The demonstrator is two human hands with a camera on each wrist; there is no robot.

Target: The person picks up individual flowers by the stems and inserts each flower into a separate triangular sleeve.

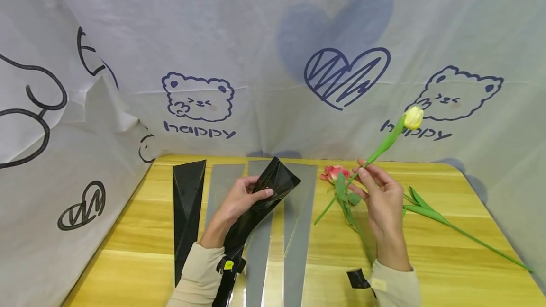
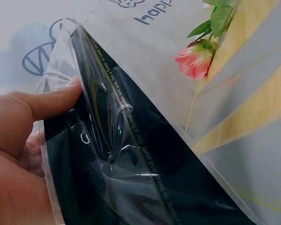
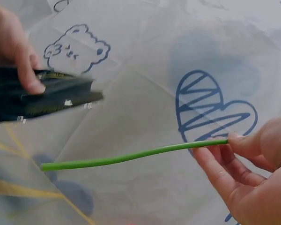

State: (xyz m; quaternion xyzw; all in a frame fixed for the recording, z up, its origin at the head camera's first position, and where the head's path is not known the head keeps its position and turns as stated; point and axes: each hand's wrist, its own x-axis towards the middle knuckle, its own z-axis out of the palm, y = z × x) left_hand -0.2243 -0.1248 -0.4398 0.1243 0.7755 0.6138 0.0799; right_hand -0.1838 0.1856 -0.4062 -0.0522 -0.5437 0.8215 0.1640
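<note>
My left hand (image 1: 245, 200) grips a black flower sleeve (image 1: 279, 179) near its wide upper end, thumb on the front. In the left wrist view the sleeve (image 2: 131, 140) shows a clear film front and gold lettering down a seam. My right hand (image 1: 381, 195) pinches the green stem (image 3: 131, 157) of a yellow tulip (image 1: 413, 118) between thumb and fingertips. The tulip tilts, bloom to the upper right, with its cut stem end pointing down left toward the sleeve, apart from it. Beneath the right hand lies a pink rose (image 1: 334, 173) on the table.
On the wooden table (image 1: 132, 236) another black sleeve (image 1: 187, 217) lies at the left. Grey sleeves (image 1: 297, 212) lie in the middle. A second green-leaved stem (image 1: 465, 229) lies at the right. Behind stands a white printed cloth (image 1: 264, 60).
</note>
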